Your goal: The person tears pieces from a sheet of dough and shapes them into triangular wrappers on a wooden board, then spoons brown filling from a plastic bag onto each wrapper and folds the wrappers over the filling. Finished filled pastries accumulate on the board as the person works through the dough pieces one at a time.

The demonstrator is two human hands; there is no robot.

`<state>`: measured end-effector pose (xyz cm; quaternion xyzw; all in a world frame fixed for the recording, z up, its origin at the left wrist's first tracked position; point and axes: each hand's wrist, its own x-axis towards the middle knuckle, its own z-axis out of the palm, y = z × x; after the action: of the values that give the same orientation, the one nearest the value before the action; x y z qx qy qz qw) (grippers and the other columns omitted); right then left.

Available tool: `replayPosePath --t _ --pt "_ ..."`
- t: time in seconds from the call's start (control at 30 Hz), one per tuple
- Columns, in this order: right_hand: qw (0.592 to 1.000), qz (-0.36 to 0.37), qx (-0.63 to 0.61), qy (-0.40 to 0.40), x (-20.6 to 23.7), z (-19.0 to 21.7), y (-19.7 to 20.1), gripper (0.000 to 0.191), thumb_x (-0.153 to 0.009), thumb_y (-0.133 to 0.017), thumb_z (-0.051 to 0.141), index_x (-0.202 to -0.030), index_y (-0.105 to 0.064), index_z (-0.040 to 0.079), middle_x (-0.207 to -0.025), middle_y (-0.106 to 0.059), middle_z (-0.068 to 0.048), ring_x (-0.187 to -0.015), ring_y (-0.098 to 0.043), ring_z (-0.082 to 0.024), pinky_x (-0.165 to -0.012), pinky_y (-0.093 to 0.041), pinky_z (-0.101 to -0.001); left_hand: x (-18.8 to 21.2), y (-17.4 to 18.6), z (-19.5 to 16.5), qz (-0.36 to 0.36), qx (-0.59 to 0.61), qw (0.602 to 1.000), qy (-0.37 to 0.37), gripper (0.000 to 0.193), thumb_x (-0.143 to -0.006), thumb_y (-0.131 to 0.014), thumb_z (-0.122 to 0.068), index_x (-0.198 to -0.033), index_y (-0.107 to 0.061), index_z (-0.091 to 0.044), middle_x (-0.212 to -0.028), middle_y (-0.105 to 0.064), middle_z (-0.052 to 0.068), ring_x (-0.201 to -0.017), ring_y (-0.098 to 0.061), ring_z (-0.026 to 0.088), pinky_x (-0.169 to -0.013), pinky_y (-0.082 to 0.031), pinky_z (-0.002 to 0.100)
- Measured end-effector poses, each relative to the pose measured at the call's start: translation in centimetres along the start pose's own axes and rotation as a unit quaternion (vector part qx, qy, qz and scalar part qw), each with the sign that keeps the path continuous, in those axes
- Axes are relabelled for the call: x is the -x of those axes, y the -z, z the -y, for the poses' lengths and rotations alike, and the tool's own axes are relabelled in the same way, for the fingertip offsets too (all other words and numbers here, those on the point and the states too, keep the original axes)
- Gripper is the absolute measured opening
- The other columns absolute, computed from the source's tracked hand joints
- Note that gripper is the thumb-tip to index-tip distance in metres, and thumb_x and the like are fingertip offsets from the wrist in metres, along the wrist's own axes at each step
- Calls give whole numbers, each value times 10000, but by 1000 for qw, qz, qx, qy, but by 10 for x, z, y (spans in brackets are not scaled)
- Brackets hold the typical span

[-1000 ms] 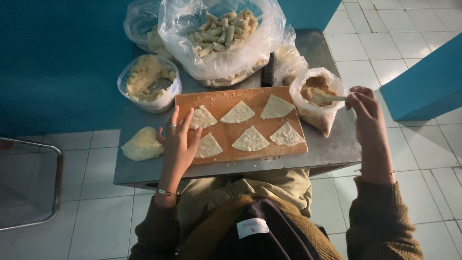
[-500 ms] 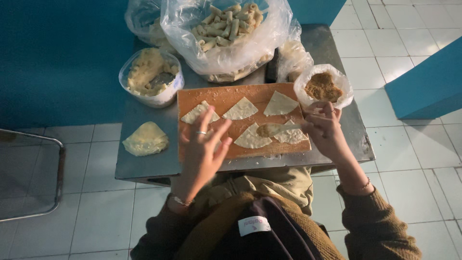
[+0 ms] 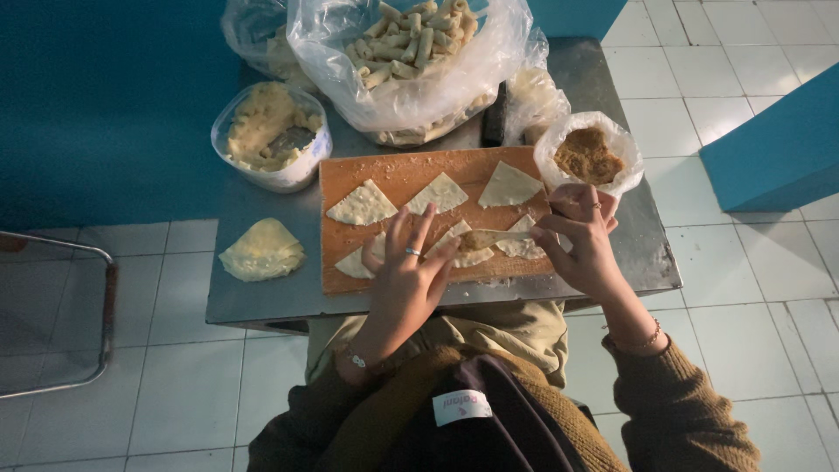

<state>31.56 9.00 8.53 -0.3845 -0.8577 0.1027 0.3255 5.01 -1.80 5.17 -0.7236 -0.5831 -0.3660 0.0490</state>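
A wooden board (image 3: 398,173) lies on a small metal table (image 3: 262,301) and carries several triangular dough wrappers (image 3: 363,204). My left hand (image 3: 405,278), with a ring on it, presses its spread fingers on a front wrapper (image 3: 463,249). My right hand (image 3: 581,240) holds a spoon (image 3: 498,237) and lays brown filling on that wrapper. A bag of brown filling (image 3: 587,155) stands just behind my right hand.
A large plastic bag of rolled pastries (image 3: 411,52) sits at the back of the table. A plastic tub of pale paste (image 3: 271,135) stands at the back left. A stack of folded wrappers (image 3: 262,251) lies at the left. A metal chair frame (image 3: 61,323) stands on the tiled floor.
My right hand has come from the filling bag to the front wrapper with the loaded spoon. My left hand has shifted right to hold that wrapper down.
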Motion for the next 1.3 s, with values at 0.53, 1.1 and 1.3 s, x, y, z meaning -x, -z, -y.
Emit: replayPosePath --t 0.53,1.1,1.3 --pt "999 -2 35 7 4 -25 -11 111 -913 -761 251 -940 -775 144 -1283 -603 -32 -1324 -411 -251 -1122 -266 -456 3 -4 3 1 -10 1000 -3 301 -888 -754 -228 -1189 -779 -227 -1666 -317 66 -1496 -300 403 -1089 -192 713" --pt "991 -39 107 -76 42 -45 49 104 -875 -800 231 -962 -776 179 -1408 -521 -76 -1318 -329 -332 -1123 -293 -482 -28 -53 -41 35 38 995 -89 440 -861 -769 -202 -1299 -726 -213 -1698 -233 126 -1511 -288 432 -1118 -193 669" --pt "995 -34 87 -47 41 -42 52 117 -905 -793 260 -988 -755 186 -1408 -511 -62 -1380 -336 -324 -1181 -296 -474 -35 -59 -47 49 28 996 -70 389 -881 -735 -196 -1266 -678 -208 -1690 -196 151 -1503 -282 441 -1100 -196 700"
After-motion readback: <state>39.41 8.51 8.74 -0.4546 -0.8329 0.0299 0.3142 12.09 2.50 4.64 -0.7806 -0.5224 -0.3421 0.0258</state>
